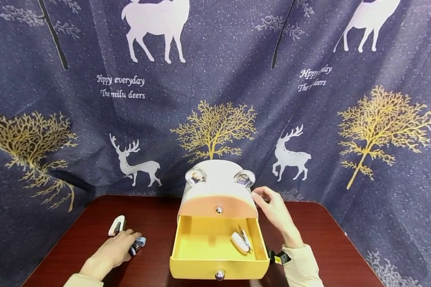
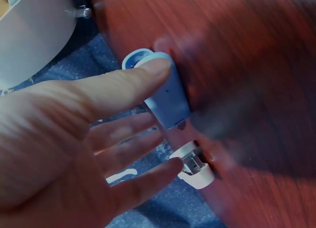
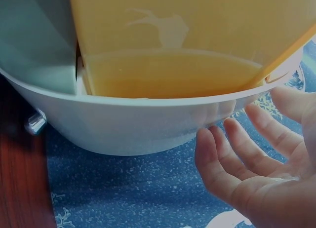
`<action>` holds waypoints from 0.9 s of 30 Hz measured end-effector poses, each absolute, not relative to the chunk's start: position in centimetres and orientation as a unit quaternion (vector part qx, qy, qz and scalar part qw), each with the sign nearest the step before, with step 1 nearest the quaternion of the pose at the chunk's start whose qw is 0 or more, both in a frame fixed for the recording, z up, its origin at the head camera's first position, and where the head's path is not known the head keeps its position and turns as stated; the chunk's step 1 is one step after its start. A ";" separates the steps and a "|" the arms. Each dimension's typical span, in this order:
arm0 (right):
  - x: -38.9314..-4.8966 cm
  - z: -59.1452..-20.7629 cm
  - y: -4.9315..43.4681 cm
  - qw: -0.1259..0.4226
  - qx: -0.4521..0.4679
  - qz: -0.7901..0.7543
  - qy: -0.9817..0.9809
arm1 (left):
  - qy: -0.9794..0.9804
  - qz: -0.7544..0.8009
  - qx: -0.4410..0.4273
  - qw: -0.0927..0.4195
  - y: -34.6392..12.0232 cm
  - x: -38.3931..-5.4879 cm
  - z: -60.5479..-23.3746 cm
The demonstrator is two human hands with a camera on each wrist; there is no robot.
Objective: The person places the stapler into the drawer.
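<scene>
A small blue stapler lies on the table's left side. My left hand pinches it, the thumb across its top and the other fingers spread beside it. Just beyond that hand is a white stapler, close to a fingertip in the left wrist view. At the centre stands a white drawer cabinet. Its yellow lower drawer is pulled out, with another white stapler inside at the right. My right hand rests its fingertips at the cabinet's right side, fingers loosely bent.
Above the yellow drawer, an orange upper drawer with a silver knob is closed. Two round shiny eye-like pieces sit on the cabinet top. The dark red table ends at a patterned blue cloth behind.
</scene>
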State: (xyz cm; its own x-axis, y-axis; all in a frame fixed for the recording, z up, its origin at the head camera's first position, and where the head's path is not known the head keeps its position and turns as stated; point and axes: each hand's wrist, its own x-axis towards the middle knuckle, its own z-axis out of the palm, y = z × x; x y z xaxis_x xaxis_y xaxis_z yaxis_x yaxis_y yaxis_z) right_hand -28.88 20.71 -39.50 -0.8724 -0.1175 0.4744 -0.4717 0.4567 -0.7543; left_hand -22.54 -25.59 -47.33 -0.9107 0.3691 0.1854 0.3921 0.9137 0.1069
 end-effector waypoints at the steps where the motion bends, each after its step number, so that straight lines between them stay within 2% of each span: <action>1: -28.9 -39.5 20.7 0.181 0.177 0.491 -0.834 | -0.975 -0.071 -0.194 0.080 -25.6 -22.6 -47.4; 7: -28.8 -39.4 20.7 0.184 0.177 0.491 -0.833 | -0.978 -0.087 -0.180 0.066 -25.5 -22.7 -47.2; 15: -28.8 -39.6 20.7 0.179 0.176 0.498 -0.830 | -0.969 -0.073 -0.215 0.094 -25.5 -22.9 -47.4; 27: -28.8 -39.6 20.7 0.171 0.179 0.510 -0.824 | -0.975 -0.076 -0.200 0.057 -25.2 -23.5 -47.2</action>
State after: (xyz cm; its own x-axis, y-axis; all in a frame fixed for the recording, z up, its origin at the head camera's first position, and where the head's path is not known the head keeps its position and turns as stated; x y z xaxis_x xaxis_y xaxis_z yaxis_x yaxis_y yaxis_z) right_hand -28.85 20.71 -39.55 -0.8779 -0.1206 0.4634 -0.4684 0.4167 -0.7790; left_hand -23.52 -25.18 -47.15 -0.9133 0.3820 0.1411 0.3992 0.9082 0.1256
